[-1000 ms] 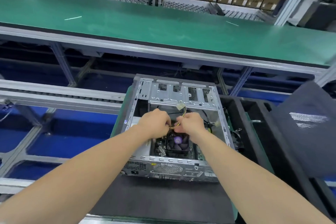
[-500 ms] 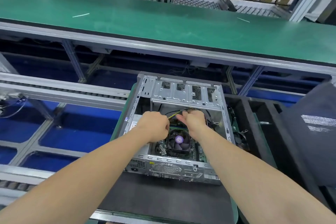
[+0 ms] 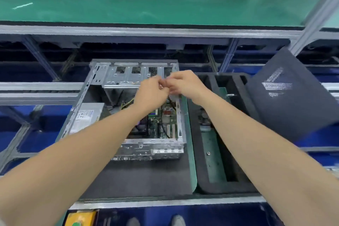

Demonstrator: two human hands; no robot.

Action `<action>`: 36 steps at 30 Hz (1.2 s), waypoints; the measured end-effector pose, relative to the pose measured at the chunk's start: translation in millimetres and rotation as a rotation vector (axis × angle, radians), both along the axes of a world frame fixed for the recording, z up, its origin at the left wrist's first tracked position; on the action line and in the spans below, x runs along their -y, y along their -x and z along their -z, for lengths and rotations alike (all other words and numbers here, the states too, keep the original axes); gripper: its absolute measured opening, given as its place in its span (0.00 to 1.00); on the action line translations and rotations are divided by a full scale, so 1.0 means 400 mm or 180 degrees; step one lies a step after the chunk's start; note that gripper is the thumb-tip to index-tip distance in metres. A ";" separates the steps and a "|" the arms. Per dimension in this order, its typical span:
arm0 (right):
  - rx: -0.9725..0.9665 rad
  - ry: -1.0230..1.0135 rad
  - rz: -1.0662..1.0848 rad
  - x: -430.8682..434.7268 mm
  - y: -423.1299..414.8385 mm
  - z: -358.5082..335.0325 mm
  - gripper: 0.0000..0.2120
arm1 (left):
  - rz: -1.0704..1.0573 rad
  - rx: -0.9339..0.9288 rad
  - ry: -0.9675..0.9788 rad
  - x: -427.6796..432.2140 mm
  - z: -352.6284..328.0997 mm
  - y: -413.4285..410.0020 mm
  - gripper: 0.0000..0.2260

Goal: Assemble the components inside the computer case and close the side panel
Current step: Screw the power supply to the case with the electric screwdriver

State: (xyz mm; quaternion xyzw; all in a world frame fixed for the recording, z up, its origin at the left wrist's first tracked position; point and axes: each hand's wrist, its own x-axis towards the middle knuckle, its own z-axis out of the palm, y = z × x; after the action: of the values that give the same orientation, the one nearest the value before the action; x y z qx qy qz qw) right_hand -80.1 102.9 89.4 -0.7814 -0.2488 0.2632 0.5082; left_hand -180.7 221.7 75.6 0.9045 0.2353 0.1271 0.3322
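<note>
**Hands move to the far corner**

The computer case (image 3: 146,149) lies open on the tabletop (image 3: 139,178). Our left hand (image 3: 152,93) and right hand (image 3: 185,84) have risen from its middle to the right end of the drive cage (image 3: 126,79), fingertips curled and meeting; blur hides what either grip pinches. Cabling continues, we judge. The side panel (image 3: 289,97) leans at right, off.

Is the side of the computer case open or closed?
Open: the motherboard shows inside the case, and the dark side panel leans apart.
</note>
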 end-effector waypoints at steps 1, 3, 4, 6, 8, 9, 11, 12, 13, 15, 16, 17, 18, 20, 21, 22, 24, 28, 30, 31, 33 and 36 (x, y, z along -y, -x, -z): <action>0.0003 -0.0034 0.0117 0.053 -0.026 0.003 0.06 | 0.0072 0.0031 0.0103 0.045 -0.011 -0.026 0.06; 0.0017 0.0053 0.0370 0.158 -0.069 0.024 0.07 | 0.0295 0.0011 0.0323 0.139 -0.025 -0.071 0.05; -0.0002 0.0140 0.0475 0.207 -0.083 0.040 0.08 | 0.0418 -0.0023 0.0475 0.186 -0.025 -0.089 0.05; -0.0154 0.0316 0.0621 0.299 -0.090 0.072 0.11 | 0.0585 -0.0140 0.0767 0.278 -0.013 -0.115 0.05; -0.0305 0.0465 0.0676 0.378 -0.083 0.106 0.13 | 0.0661 -0.0333 0.0971 0.358 0.018 -0.132 0.06; -0.0355 0.0520 0.0705 0.412 -0.078 0.123 0.14 | 0.0688 -0.0431 0.1052 0.394 0.040 -0.138 0.06; -0.0355 0.0660 0.0799 0.466 -0.064 0.160 0.13 | 0.0671 -0.0580 0.1211 0.451 0.092 -0.141 0.08; -0.0332 0.0763 0.0847 0.486 -0.056 0.179 0.10 | 0.0634 -0.0636 0.1286 0.473 0.121 -0.139 0.10; -0.0343 0.0853 0.0894 0.502 -0.046 0.198 0.07 | 0.0594 -0.0684 0.1360 0.489 0.149 -0.134 0.11; -0.0374 0.0999 0.0940 0.520 -0.028 0.236 0.07 | 0.0488 -0.0649 0.1422 0.505 0.201 -0.120 0.12; -0.0371 0.1073 0.0917 0.523 -0.021 0.253 0.08 | 0.0398 -0.0583 0.1381 0.503 0.223 -0.113 0.12; -0.0335 0.1165 0.0860 0.523 -0.018 0.267 0.09 | 0.0261 -0.0511 0.1326 0.495 0.243 -0.105 0.12; -0.0242 0.1301 0.0765 0.519 -0.019 0.280 0.10 | 0.0099 -0.0446 0.1283 0.482 0.262 -0.097 0.13; 0.0015 0.1636 0.0485 0.505 -0.031 0.305 0.11 | -0.0200 -0.0390 0.1166 0.452 0.298 -0.080 0.15; 0.0138 0.1806 0.0311 0.494 -0.039 0.319 0.12 | -0.0309 -0.0396 0.1055 0.440 0.314 -0.073 0.16; 0.0257 0.1960 0.0107 0.480 -0.048 0.334 0.12 | -0.0370 -0.0394 0.0931 0.432 0.329 -0.068 0.17; 0.0531 0.2247 -0.0391 0.449 -0.066 0.370 0.13 | -0.0351 -0.0341 0.0743 0.427 0.353 -0.066 0.16; 0.1117 0.2842 -0.1126 0.387 -0.092 0.458 0.13 | -0.0131 -0.0323 0.0536 0.429 0.383 -0.076 0.13; 0.1314 0.3068 -0.1311 0.356 -0.096 0.494 0.13 | -0.0150 -0.0317 0.0350 0.427 0.389 -0.082 0.12; 0.1381 0.3132 -0.1364 0.344 -0.096 0.508 0.14 | -0.0202 -0.0291 0.0298 0.426 0.390 -0.085 0.12; 0.1401 0.3146 -0.1390 0.329 -0.098 0.532 0.19 | -0.0323 -0.0230 0.0350 0.428 0.390 -0.089 0.11; 0.1273 0.3089 -0.1305 0.325 -0.102 0.561 0.16 | -0.0454 -0.0251 0.0417 0.430 0.394 -0.091 0.10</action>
State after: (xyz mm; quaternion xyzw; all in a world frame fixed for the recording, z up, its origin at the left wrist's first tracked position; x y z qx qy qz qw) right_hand -39.1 -27.2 -135.0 -0.8959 -0.3374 0.2875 -0.0280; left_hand -144.1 49.5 -82.2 0.8661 0.3198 0.0991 0.3712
